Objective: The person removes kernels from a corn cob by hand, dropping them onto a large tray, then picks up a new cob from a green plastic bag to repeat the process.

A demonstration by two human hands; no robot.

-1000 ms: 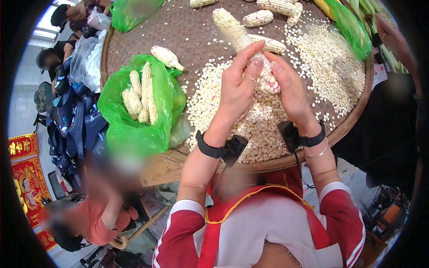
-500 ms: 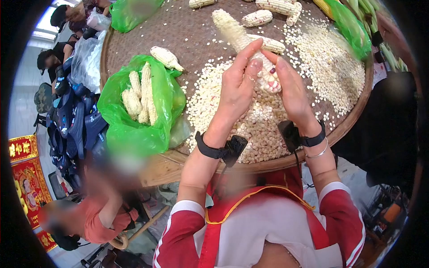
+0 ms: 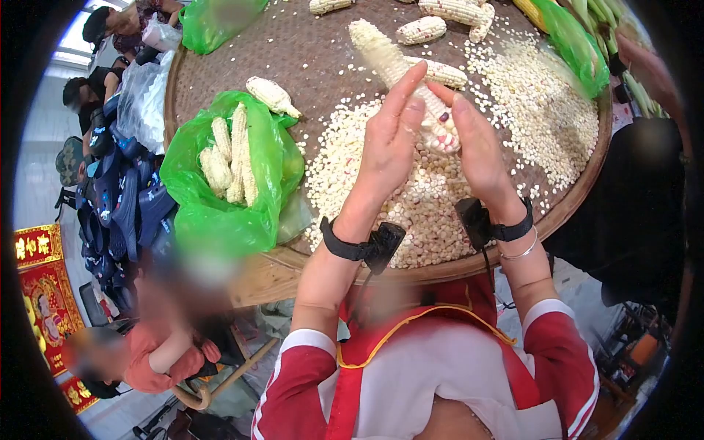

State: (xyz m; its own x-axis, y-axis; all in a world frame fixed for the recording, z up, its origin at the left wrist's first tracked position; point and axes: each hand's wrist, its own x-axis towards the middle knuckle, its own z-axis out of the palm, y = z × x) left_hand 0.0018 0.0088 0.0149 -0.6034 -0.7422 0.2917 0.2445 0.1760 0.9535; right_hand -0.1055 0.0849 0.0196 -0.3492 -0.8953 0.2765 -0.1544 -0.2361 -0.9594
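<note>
Between both hands I hold a corn cob (image 3: 375, 53), tilted with its far end up and to the left. Most of its length is bare; white, pink and a few dark purple kernels sit at the end nearest me. My left hand (image 3: 392, 143) is closed around the cob's left side, thumb and forefinger against it. From the right, my right hand (image 3: 480, 147) presses on it with thumb and fingers, though the palm side is partly hidden. Below the hands lies a heap of loose kernels (image 3: 433, 227) on a round woven tray (image 3: 323, 44).
An open green plastic bag (image 3: 275, 180) with several stripped cobs stands at left. Unstripped ears (image 3: 422, 30) lie at the far side. A second kernel pile (image 3: 550, 110) spreads at right near another green bag (image 3: 587, 62). A person in an orange-red shirt (image 3: 150, 359) sits lower left.
Both hands still grip the cob, with only slight finger movement and a small shift of the cob. The person at lower left has moved an arm a little.
</note>
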